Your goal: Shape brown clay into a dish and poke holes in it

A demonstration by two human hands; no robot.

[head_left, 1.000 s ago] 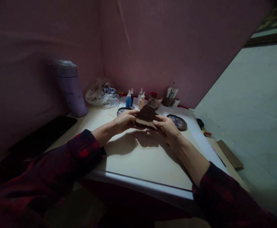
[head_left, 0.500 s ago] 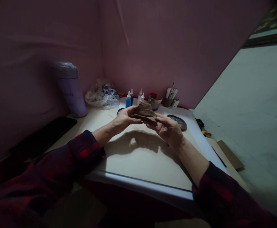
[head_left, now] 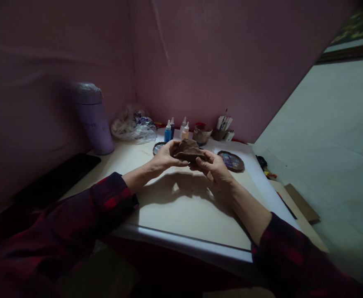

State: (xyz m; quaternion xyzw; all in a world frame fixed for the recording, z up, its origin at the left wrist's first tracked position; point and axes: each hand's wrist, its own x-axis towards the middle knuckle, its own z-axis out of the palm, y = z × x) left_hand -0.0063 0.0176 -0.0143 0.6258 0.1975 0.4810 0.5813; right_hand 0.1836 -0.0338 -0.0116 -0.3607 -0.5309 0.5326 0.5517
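Observation:
A brown, rough-edged lump of clay (head_left: 189, 150) is held up above the pale tabletop between both hands. My left hand (head_left: 167, 156) grips its left side, thumb along the near lower edge and fingers behind. On the right side, my right hand (head_left: 214, 165) pinches it with the thumb in front; some of its fingers are hidden underneath. Behind the clay stand small nozzle bottles, a blue one (head_left: 168, 132) and a peach one (head_left: 185, 131) among them. To the right of my right hand lies a brown-rimmed round dish (head_left: 231, 160) with a bluish inside.
A purple tumbler (head_left: 93, 120) and a crumpled plastic bag (head_left: 134, 126) stand at the back left. A dark flat slab (head_left: 57, 178) lies at left. Further back are a jar (head_left: 202, 134) and a pen holder (head_left: 220, 133). Another round dish (head_left: 158, 147) is partly hidden behind my left hand.
The clay has been lowered slightly and tilted, and my right hand has shifted a little left with its thumb now on the near side. More of the right dish shows.

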